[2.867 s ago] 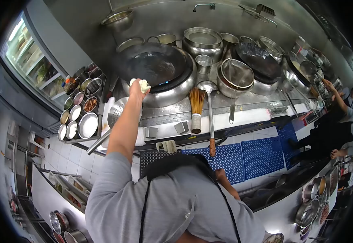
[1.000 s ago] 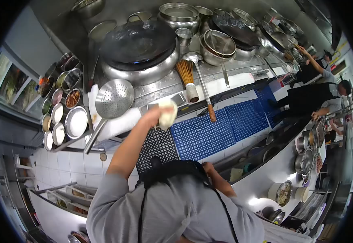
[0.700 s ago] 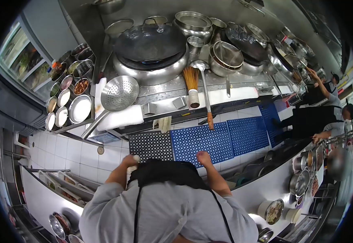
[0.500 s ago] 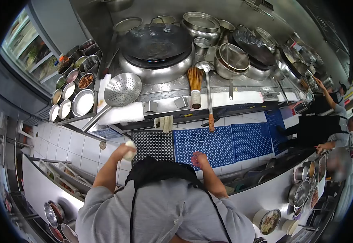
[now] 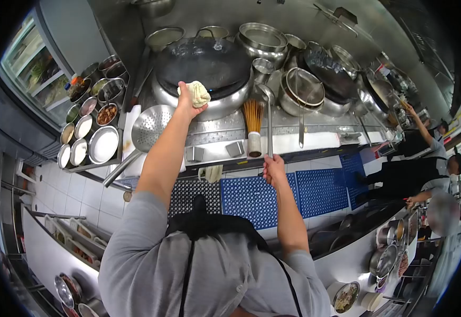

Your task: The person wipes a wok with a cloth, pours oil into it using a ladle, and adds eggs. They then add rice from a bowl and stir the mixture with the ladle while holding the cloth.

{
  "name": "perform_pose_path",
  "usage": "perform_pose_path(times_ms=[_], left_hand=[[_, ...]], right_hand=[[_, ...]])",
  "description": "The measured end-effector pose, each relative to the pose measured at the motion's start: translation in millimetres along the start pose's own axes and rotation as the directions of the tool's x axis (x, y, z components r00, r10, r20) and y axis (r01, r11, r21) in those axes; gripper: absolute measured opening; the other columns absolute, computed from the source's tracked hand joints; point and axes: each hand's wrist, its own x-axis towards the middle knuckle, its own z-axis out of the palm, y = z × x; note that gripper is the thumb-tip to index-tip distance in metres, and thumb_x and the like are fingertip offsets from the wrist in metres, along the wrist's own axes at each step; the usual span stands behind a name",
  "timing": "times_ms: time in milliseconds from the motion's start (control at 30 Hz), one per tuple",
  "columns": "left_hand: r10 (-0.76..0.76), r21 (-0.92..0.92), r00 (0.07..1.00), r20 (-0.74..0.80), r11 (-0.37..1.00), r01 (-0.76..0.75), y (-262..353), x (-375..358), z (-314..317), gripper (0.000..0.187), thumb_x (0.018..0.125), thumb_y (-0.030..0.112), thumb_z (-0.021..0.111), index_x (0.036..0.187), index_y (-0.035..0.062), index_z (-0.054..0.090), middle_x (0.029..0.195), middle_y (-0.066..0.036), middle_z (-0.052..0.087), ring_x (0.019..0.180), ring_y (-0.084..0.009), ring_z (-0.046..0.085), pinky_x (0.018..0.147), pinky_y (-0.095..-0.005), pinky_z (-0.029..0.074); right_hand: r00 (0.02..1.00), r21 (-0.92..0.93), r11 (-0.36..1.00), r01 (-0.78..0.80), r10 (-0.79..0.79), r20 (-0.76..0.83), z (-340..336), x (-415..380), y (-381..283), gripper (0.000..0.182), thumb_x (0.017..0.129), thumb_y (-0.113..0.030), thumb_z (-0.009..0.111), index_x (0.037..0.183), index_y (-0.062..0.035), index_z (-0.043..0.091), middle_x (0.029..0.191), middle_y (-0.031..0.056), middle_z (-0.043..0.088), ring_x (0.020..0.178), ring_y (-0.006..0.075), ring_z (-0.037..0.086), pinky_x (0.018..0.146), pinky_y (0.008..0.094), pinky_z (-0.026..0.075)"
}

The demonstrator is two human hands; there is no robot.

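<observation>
My left hand (image 5: pixel 189 103) holds a folded pale cloth (image 5: pixel 197 94) at the front rim of a large black wok (image 5: pixel 201 61), which sits on a round steel burner ring. My right hand (image 5: pixel 274 168) is closed around the handle of a long ladle (image 5: pixel 269 119), whose bowl lies near the burners. Left of the ladle a bamboo brush (image 5: pixel 253 124) stands bristles up. The perforated strainer (image 5: pixel 152 128) rests on the counter, partly behind my left forearm.
Several seasoning pots (image 5: pixel 103 144) stand at the left. More woks (image 5: pixel 323 71) and a round sieve (image 5: pixel 305 87) line the stove to the right. Two co-workers in dark aprons (image 5: pixel 412 171) stand at the far right. Behind me is a steel counter (image 5: pixel 320 272) with bowls.
My left hand has moved forward with the cloth, from above the floor to the wok's rim. My right hand has risen and closed on the ladle's handle.
</observation>
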Motion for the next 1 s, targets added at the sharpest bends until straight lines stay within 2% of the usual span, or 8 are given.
perform_pose_path(times_ms=[100, 233, 367, 500, 667, 800, 900, 1000], left_hand=[[-0.113, -0.077, 0.993, -0.036, 0.991, 0.11, 5, 44, 4, 0.051, 0.089, 0.064, 0.043, 0.108, 0.0196, 0.06, 0.101, -0.006, 0.063, 0.092, -0.0283, 0.061, 0.072, -0.045, 0.051], [-0.2, -0.175, 0.979, -0.024, 0.965, 0.193, -4, 53, 3, 0.035, 0.086, 0.052, 0.056, 0.099, 0.0203, 0.062, 0.096, -0.005, 0.063, 0.09, -0.0264, 0.061, 0.068, -0.0424, 0.051], [-0.246, -0.319, 0.969, 0.001, 0.919, 0.233, 9, 47, 13, 0.038, 0.087, 0.051, 0.056, 0.103, 0.0171, 0.06, 0.099, -0.005, 0.063, 0.091, -0.0288, 0.061, 0.074, -0.043, 0.051], [-0.227, -0.305, 0.972, -0.054, 0.931, 0.201, 7, 82, 14, 0.023, 0.094, 0.03, 0.05, 0.104, 0.0106, 0.058, 0.098, -0.008, 0.062, 0.09, -0.0303, 0.061, 0.079, -0.0495, 0.053], [-0.123, -0.176, 0.978, -0.17, 0.98, 0.093, 2, 72, 8, 0.019, 0.094, 0.027, 0.048, 0.099, 0.0109, 0.058, 0.088, -0.008, 0.063, 0.074, -0.0275, 0.064, 0.054, -0.0386, 0.055], [-0.059, -0.121, 0.987, -0.151, 0.992, 0.041, 18, 55, 2, 0.019, 0.091, 0.027, 0.055, 0.102, 0.0111, 0.059, 0.088, -0.008, 0.066, 0.073, -0.0264, 0.066, 0.048, -0.0395, 0.052], [-0.001, -0.077, 0.969, -0.247, 0.997, -0.019, 30, 25, 15, 0.017, 0.09, 0.028, 0.057, 0.098, 0.0133, 0.06, 0.084, -0.007, 0.066, 0.068, -0.0262, 0.065, 0.046, -0.0377, 0.051], [0.045, -0.007, 0.994, -0.101, 0.999, -0.046, 36, 30, 6, 0.019, 0.091, 0.033, 0.054, 0.092, 0.0147, 0.06, 0.08, -0.005, 0.065, 0.066, -0.0243, 0.064, 0.047, -0.0369, 0.051]], right_hand=[[0.996, 0.1, 0.991, -0.093, 0.092, 0.012, 30, -21, -28, 0.025, 0.093, -0.021, 0.06, 0.108, -0.0072, 0.045, 0.061, -0.0007, 0.047, 0.041, 0.0084, 0.043, 0.031, 0.0254, 0.037], [0.998, 0.134, 0.989, -0.068, 0.068, 0.005, 43, -18, -35, 0.025, 0.093, -0.022, 0.06, 0.106, -0.0083, 0.044, 0.059, -0.0011, 0.046, 0.041, 0.0082, 0.043, 0.031, 0.025, 0.037], [0.998, 0.152, 0.986, -0.062, 0.063, 0.001, 50, -30, -34, 0.019, 0.094, -0.023, 0.06, 0.095, -0.0097, 0.047, 0.058, -0.0008, 0.047, 0.039, 0.008, 0.042, 0.03, 0.0242, 0.035], [0.989, 0.043, 0.99, 0.132, -0.129, -0.069, 67, -53, -20, 0.014, 0.092, -0.016, 0.059, 0.098, -0.0088, 0.048, 0.059, 0.0001, 0.048, 0.04, 0.0086, 0.046, 0.029, 0.0238, 0.034], [0.955, -0.081, 0.956, 0.282, -0.271, 0.124, 71, -65, -49, 0.023, 0.09, -0.007, 0.054, 0.113, -0.0032, 0.051, 0.065, 0.0013, 0.051, 0.042, 0.0084, 0.049, 0.035, 0.0244, 0.042], [0.875, -0.173, 0.898, 0.403, -0.323, 0.36, 88, -73, -111, 0.043, 0.086, -0.003, 0.055, 0.129, -0.0028, 0.048, 0.064, 0.0025, 0.051, 0.042, 0.0101, 0.05, 0.035, 0.0259, 0.042], [0.832, -0.224, 0.875, 0.429, -0.286, 0.475, 105, -71, -152, 0.061, 0.085, -0.002, 0.056, 0.143, -0.009, 0.04, 0.062, 0.0009, 0.051, 0.042, 0.0097, 0.049, 0.035, 0.0261, 0.041], [0.786, -0.313, 0.801, 0.51, -0.287, 0.547, 109, -65, -188, 0.058, 0.082, -0.002, 0.055, 0.139, -0.0094, 0.045, 0.06, 0.0027, 0.052, 0.043, 0.0113, 0.05, 0.035, 0.0288, 0.039]])
